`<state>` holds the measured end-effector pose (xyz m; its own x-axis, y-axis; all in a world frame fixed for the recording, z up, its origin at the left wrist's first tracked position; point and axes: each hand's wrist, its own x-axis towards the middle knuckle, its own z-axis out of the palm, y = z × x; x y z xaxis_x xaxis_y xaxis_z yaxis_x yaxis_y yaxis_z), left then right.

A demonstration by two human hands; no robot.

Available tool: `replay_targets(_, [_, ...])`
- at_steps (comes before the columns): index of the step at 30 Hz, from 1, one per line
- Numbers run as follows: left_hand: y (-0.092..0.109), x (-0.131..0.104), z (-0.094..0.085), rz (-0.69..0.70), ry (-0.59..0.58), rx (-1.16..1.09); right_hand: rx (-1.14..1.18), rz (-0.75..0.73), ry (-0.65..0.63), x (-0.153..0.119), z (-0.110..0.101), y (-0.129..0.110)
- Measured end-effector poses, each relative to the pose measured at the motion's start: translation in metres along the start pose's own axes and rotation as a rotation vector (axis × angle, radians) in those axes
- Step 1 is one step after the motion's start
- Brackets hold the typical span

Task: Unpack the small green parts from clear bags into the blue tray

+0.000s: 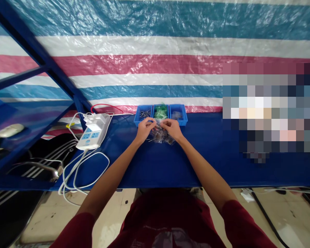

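Observation:
Both hands meet at a small clear plastic bag [158, 121] in front of the blue bins. My left hand [145, 129] pinches the bag's left side, and my right hand [172, 128] pinches its right side. Below them a pile of clear bags with small metal parts [161, 136] lies on the blue table. Behind stand three joined bins: the left bin [137, 117] holds metal screws or pins, the middle bin [161, 112] green pieces, and the right bin [184, 117] clear plastic pieces or bags.
A white power strip [91, 137] with plugged-in adapters and looped white cables [86, 172] lies on the blue table [160, 168] at the left. Blue metal frame bars [59, 79] rise beside it. A striped plastic sheet [150, 65] hangs behind. The right side is pixelated.

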<state>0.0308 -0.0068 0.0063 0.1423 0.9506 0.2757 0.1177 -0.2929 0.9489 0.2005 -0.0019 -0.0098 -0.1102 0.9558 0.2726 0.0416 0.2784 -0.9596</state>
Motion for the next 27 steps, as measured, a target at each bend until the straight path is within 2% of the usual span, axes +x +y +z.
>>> replay_targets(4, [0.006, 0.007, 0.001, 0.027, -0.075, 0.025, -0.077, -0.069, 0.045, 0.003, -0.002, -0.012])
replay_targets(8, [0.004, 0.006, 0.004, 0.069, -0.072, 0.05, -0.15, -0.125, 0.074, 0.0, -0.003, -0.02])
replay_targets(14, [-0.003, -0.006, 0.002, 0.113, -0.088, 0.088, -0.058, -0.078, 0.059, -0.01, -0.004, -0.015])
replay_targets(17, [0.0, -0.011, 0.0, 0.166, -0.053, 0.159, -0.04, -0.061, 0.022, -0.014, -0.005, -0.012])
replay_targets(20, [0.006, -0.012, -0.002, 0.269, -0.01, 0.286, -0.132, -0.092, 0.027, -0.016, -0.004, -0.012])
replay_targets(23, [0.009, -0.012, -0.007, 0.371, 0.023, 0.441, -0.307, -0.192, 0.042, -0.018, -0.004, -0.016])
replay_targets(27, [0.006, -0.011, -0.013, 0.416, 0.022, 0.599, -0.469, -0.271, 0.045, -0.02, -0.003, -0.02])
